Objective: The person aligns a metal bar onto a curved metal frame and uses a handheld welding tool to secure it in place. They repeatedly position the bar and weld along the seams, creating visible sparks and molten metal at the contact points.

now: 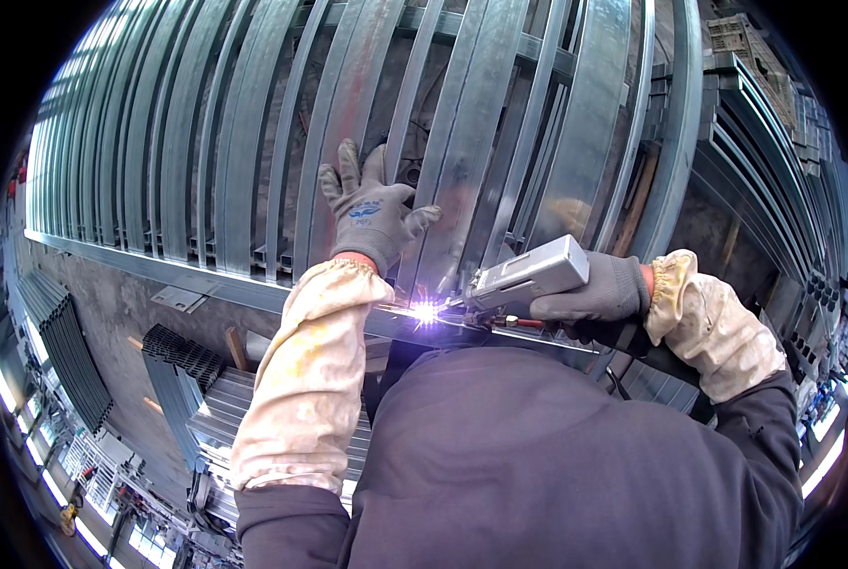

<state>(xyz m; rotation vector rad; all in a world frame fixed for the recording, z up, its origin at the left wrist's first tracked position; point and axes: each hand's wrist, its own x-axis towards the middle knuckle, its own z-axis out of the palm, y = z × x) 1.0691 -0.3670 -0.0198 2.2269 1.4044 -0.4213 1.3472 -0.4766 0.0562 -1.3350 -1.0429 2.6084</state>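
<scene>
My right hand (599, 292), in a grey glove, is wrapped round a grey handheld welding gun (530, 273). A bright violet-white spark (426, 311) burns at the gun's tip, on the near rail of a galvanized steel frame (234, 283). Spread open, my gloved left hand (372, 211) rests on the upright steel tubes (334, 180) just beyond the spark, its fingers apart. Pale stained sleeve covers reach up both forearms. Glare hides the exact joint under the spark.
Long steel profiles (765, 152) are stacked at the right. Left of me, bundled dark tubes (63, 346) and more tubes (182, 356) lie on the floor. A wooden strip (640, 199) shows between tubes at the right. A small flat plate (179, 299) sits by the frame's near rail.
</scene>
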